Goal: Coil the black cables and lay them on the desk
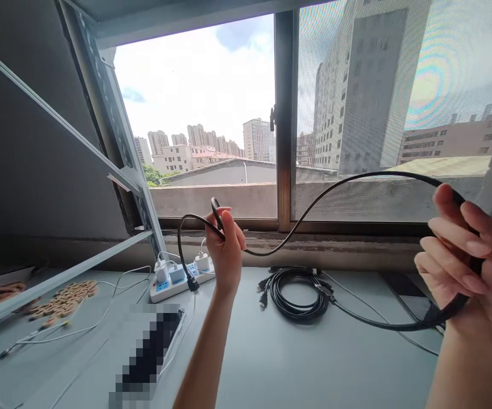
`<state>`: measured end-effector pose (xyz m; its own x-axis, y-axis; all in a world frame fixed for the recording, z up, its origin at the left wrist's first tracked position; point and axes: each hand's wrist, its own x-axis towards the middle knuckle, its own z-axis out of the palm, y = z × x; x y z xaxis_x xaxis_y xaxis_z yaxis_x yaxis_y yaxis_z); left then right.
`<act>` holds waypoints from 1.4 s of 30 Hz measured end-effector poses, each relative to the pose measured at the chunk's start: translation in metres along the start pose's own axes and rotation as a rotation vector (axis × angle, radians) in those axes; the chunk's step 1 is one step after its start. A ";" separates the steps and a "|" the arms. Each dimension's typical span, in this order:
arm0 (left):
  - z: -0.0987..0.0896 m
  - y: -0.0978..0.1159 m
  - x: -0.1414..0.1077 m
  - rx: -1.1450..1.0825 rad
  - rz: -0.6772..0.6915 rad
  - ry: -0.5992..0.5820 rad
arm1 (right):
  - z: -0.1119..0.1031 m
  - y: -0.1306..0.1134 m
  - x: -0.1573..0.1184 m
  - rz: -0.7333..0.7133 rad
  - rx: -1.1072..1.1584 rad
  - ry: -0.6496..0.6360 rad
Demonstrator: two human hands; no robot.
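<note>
A black cable [348,179] is stretched in a wavy line between my two hands. My left hand [225,241] is closed on it, with a small loop standing above the fingers and a plug [192,283] hanging down at the left. At the right edge, my right hand [467,250] has its fingers curled round the same cable. From below that hand a part of the cable runs left to a connector near a coiled bundle of black cables [299,312]. The bundle lies on the light table [280,363], with several connectors sticking out.
A white power strip [182,287] with chargers stands behind my left hand. White cables, small wooden pieces [65,298] and a pixelated dark device [154,346] lie leftward. Another person's hand [1,292] shows far left. A metal frame [139,199] borders the window. A dark flat device [412,295] lies right.
</note>
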<state>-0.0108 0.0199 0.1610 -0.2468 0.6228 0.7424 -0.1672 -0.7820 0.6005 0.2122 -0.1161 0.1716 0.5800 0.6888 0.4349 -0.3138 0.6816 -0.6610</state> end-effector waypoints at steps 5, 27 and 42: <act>-0.010 -0.001 0.010 0.092 -0.117 -0.087 | -0.019 0.007 0.013 0.038 -0.018 -0.124; -0.008 0.030 -0.003 0.125 -0.288 -0.715 | 0.029 0.034 -0.017 -0.303 -0.818 -0.363; -0.010 0.032 0.000 0.151 -0.141 -0.684 | 0.048 0.048 -0.022 -0.193 -0.836 -0.489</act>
<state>-0.0260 -0.0057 0.1773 0.4302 0.6320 0.6446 -0.0068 -0.7118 0.7024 0.1484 -0.0870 0.1599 0.1319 0.7387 0.6610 0.4948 0.5288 -0.6896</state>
